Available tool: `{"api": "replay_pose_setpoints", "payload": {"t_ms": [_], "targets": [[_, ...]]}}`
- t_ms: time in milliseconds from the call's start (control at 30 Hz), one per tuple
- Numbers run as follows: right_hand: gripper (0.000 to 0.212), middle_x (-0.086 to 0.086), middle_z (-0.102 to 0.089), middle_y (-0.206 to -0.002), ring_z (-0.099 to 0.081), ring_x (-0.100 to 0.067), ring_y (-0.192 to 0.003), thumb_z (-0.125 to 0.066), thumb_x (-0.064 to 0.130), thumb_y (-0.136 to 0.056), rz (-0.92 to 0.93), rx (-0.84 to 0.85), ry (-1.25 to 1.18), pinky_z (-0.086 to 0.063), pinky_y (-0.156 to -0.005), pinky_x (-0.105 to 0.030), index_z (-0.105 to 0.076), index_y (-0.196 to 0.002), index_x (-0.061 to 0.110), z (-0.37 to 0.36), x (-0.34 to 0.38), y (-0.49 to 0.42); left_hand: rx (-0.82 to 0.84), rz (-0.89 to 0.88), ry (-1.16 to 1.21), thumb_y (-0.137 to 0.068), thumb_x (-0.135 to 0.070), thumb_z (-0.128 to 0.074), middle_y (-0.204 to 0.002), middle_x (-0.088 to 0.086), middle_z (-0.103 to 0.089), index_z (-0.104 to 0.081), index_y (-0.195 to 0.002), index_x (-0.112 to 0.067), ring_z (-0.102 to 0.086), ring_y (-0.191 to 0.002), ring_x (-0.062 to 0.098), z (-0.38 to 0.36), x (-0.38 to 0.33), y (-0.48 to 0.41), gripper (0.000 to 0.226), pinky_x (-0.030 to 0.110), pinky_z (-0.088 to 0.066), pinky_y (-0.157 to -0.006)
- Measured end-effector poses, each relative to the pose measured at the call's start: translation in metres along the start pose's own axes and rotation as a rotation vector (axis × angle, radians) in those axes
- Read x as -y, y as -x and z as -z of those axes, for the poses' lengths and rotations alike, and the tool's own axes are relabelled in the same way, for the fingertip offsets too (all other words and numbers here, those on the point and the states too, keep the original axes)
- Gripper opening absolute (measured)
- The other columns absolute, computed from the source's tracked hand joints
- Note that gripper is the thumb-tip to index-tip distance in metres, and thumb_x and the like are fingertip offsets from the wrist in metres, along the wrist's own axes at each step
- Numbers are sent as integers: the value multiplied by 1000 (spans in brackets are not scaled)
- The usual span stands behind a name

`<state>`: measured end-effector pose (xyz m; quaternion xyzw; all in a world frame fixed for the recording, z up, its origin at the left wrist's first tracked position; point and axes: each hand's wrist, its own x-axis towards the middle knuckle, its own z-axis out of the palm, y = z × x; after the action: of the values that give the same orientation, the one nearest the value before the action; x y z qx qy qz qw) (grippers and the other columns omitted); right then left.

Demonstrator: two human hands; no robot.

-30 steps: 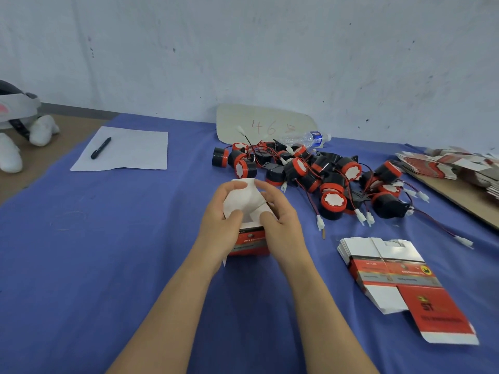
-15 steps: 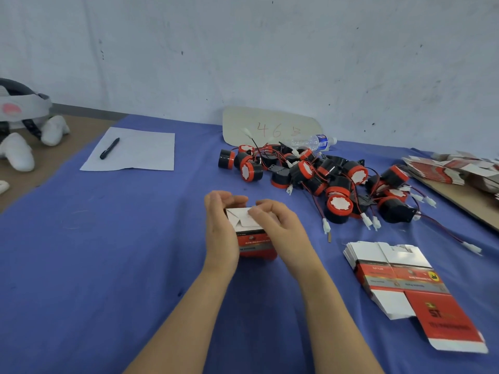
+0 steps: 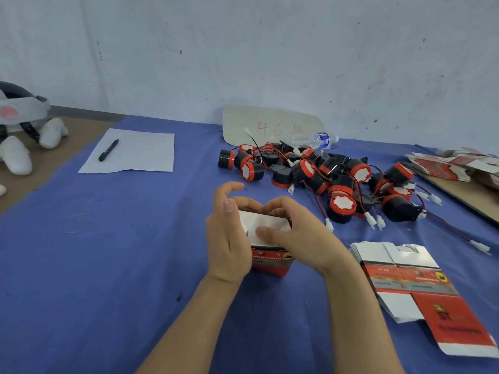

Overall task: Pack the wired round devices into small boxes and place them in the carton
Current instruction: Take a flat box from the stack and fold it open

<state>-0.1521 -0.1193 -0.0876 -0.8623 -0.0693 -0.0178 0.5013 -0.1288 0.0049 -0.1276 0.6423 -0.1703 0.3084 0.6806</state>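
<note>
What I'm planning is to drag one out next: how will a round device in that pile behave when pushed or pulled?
Likely to roll: the round device is a squat cylinder lying on its side. The wires look floppy and tangle through the pile, so pulling one would probably drag neighbours. The shell looks like hard plastic, probably rigid.
</note>
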Motion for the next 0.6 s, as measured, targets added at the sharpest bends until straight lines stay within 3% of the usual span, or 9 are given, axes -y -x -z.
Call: {"api": "replay_pose_setpoints", "payload": {"t_ms": [267,367,433,500,600], "targets": [[23,18,-68,-101,-63,4,-78,-66,19,-88,36,32,-162,-49,-66,-12,-60,-106,32,9,3,7,51,-154,58,-93,-68,-20,-85,-8,-69,-45,-113,-44,-66,-75,14,4,-6,-4,40,28,-51,-67],[16,6,-71,-94,-64,-6,-80,-61,32,-90,-14,-46,-276,-53,-74,-24,-67,-104,28,7,1,7,3,-142,71,-92,-70,-19,-86,-6,-69,-45,-110,-46,-67,-77,14,4,-5,-5,40,26,-51,-69],[23,-1,-69,-88,-62,-11,-80,-57,41,-90,-70,-58,-282,-52,-81,-34,-69,-99,23,3,-2,6,-20,-129,72,-92,-69,-18,-88,-5,-69,-45,-109,-44,-66,-82,13,4,-4,-4,41,23,-50,-73],[24,4,-65,-78,-59,-9,-74,-57,44,-90,-62,-78,-275,-52,-75,-29,-69,-94,23,-3,-2,5,-46,-136,52,-95,-64,-18,-100,-7,-66,-47,-112,-38,-64,-96,9,5,-3,-4,42,20,-47,-84],[8,11,-60,-73,-49,-2,-65,-61,35,-89,147,-321,-250,-43,-61,-18,-66,-88,29,-12,0,1,-107,2,-128,-99,-51,-24,-119,-13,-52,-50,-120,-26,-48,-113,-4,6,0,-9,43,8,-36,-95]]}}
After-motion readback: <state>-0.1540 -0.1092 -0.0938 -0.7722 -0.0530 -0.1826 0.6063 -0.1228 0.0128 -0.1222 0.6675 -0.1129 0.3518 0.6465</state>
